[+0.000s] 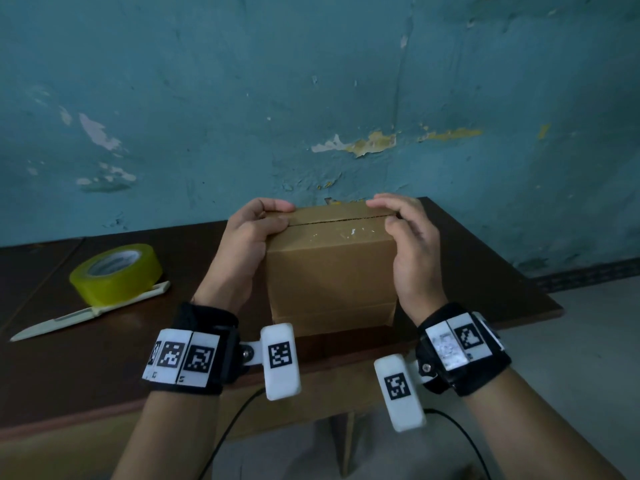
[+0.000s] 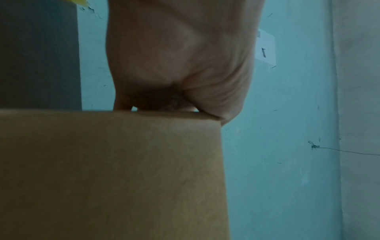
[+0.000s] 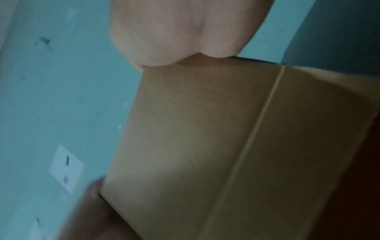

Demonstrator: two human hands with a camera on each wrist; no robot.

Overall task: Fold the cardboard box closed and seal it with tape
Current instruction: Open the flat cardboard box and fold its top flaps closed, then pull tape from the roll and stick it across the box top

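On the table [image 1: 86, 375] the box [image 1: 330, 271] sits shut, left hand [image 1: 242, 244] and right hand [image 1: 412, 244] curled over its top corners, but the flaps will probably pop up once either reaches for the tape [image 1: 116, 273].

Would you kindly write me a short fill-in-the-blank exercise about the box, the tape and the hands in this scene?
1. Both hands press on the top flaps of the cardboard ____.
2. The yellow tape roll lies to the ____ of the left hand.
3. Beside the roll lies a white ____.
4. The seam between the flaps, near the right hand, bears no ____ yet.

Missing words: box; left; knife; tape
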